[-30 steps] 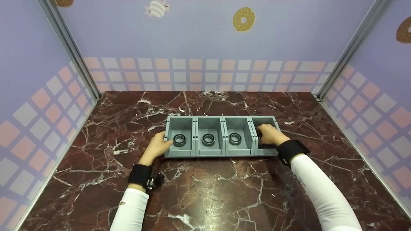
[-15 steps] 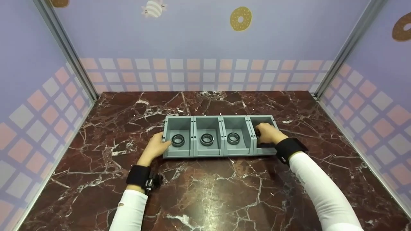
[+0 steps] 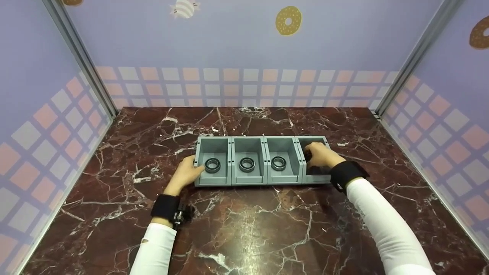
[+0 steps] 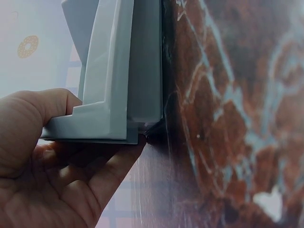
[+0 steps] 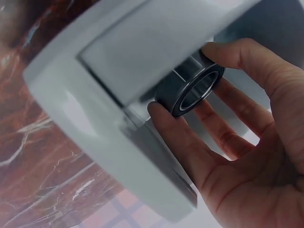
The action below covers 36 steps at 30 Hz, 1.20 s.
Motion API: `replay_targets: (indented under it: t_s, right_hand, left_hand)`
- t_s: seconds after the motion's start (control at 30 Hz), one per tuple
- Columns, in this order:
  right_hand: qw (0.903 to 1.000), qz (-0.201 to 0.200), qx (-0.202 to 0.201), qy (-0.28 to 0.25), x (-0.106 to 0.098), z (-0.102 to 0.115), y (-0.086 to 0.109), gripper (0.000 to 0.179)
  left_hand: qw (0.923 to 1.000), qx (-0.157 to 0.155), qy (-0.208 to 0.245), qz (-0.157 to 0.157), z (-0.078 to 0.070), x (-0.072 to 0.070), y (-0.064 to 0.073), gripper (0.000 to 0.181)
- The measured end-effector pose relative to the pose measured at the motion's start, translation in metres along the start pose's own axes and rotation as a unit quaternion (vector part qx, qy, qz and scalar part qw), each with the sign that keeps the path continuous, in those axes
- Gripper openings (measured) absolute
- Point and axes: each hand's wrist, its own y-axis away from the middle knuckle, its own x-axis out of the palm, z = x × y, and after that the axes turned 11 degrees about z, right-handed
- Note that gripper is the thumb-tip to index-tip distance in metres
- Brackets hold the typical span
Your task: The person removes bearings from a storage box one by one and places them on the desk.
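Observation:
Several grey bins stand joined in a row. My left hand (image 3: 186,172) grips the outer wall of the leftmost bin (image 4: 116,71), thumb over the rim and fingers along the outside. Inside the rightmost bin (image 3: 316,178), my right hand (image 3: 322,154) pinches a ball bearing (image 5: 190,88) between thumb and fingers, its ring tilted close to the bin's side wall. Three more bearings lie flat, one in each other bin: the left bearing (image 3: 212,165), the middle bearing (image 3: 247,165) and the right bearing (image 3: 278,163).
The bins rest on a dark red marbled tabletop (image 3: 244,221). Patterned panels enclose it, with a back wall (image 3: 237,49) and side walls joined by metal corner posts. A black strap (image 3: 165,206) with a camera is on the left wrist, another strap (image 3: 348,176) on the right.
The head view shifts slightly. Both hands stay at the same bins, and the three lying bearings keep their places.

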Motion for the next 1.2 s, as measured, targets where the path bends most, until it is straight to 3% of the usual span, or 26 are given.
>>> replay_targets:
  t_s: [0.5, 0.8, 1.2]
  right_hand:
    - [0.9999, 0.004, -0.012, -0.006, -0.017, 0.006, 0.01, 0.035]
    - [1.0, -0.007, -0.002, -0.003, -0.026, 0.012, 0.019, 0.04]
    - [1.0, 0.007, 0.002, -0.005, -0.035, 0.019, 0.028, 0.041]
  left_hand:
    - [0.9999, -0.01, 0.004, 0.011, -0.001, -0.001, 0.001, 0.058]
    - [0.9999, -0.008, 0.003, 0.008, -0.002, 0.0, 0.002, 0.058]
    - [1.0, -0.005, 0.003, 0.008, -0.001, 0.0, 0.002, 0.057]
